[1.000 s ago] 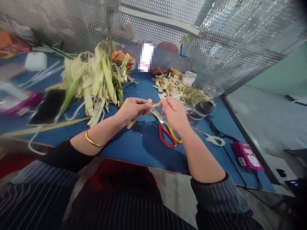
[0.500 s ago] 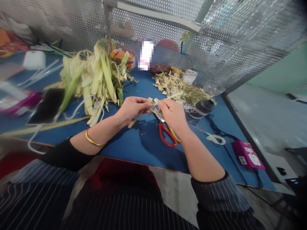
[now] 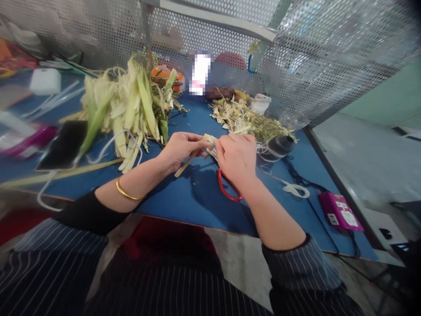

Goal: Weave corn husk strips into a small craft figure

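Note:
In the middle of the table, my left hand [image 3: 180, 148] is closed in a pinch on a narrow strip of corn husk [image 3: 185, 165], whose free end hangs down toward me. My right hand [image 3: 237, 154] meets it from the right, fingers curled at the strip's upper end, where pale husk pieces [image 3: 209, 139] overlap. The back of that hand hides much of what its fingers grip. Beneath it lie scissors with red handles [image 3: 226, 188], their blades mostly covered. To the left rises a heap of pale green corn husks [image 3: 126, 101].
Husk scraps [image 3: 233, 114] pile up behind my right hand, beside a black spool of white thread [image 3: 278, 147]. A purple power strip [image 3: 340, 213] sits at the right edge. A dark phone [image 3: 62, 145] with a white cable lies left. A lit phone screen [image 3: 200, 74] stands at the back.
My right hand has turned over and closed in nearer to my left fingers, now covering more of the scissors. My left hand has stayed nearly still with the strip.

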Available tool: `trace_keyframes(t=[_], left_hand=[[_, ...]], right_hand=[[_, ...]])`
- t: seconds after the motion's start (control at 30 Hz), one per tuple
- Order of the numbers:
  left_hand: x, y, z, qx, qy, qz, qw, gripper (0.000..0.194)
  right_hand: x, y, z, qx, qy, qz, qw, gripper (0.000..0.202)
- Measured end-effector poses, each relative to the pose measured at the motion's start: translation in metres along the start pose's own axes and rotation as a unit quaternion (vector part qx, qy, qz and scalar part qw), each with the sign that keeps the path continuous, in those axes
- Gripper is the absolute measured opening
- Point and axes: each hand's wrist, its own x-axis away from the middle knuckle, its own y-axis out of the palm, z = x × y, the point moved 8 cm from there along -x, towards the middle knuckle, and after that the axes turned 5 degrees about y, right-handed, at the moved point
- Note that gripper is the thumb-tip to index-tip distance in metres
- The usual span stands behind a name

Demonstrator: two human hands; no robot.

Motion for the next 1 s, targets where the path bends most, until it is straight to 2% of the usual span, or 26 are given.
trace_keyframes(t=[0.1,0.27,0.57,0.8,0.9,1.0], left_hand=[[-0.001,-0.001,-0.001,0.004,-0.001,0.003,1.0,0.026],[0.0,0.001,0.001,-0.008,0.002,0.007,1.0,0.027],[0.001,0.001,0.005,-0.022,0.019,0.01,1.0,0.02],[0.004,0.005,0.012,-0.076,0.023,-0.008,0.997,0.02],[0.005,0.008,0.016,-0.1,0.037,-0.028,0.994,0.02],[0.007,0.009,0.017,-0.103,0.036,-0.028,0.994,0.016]], right_hand=[[0.001,-0.001,-0.001,0.03,-0.009,0.017,0.999,0.034],[0.001,0.002,-0.003,0.062,-0.021,0.005,0.998,0.035],[0.001,0.0,-0.01,0.099,-0.05,0.007,0.994,0.035],[-0.001,0.007,-0.005,0.042,-0.043,-0.021,0.998,0.034],[-0.002,0.007,-0.002,-0.035,-0.016,-0.04,0.998,0.033],[-0.003,0.002,0.004,-0.142,0.035,-0.034,0.989,0.023]])
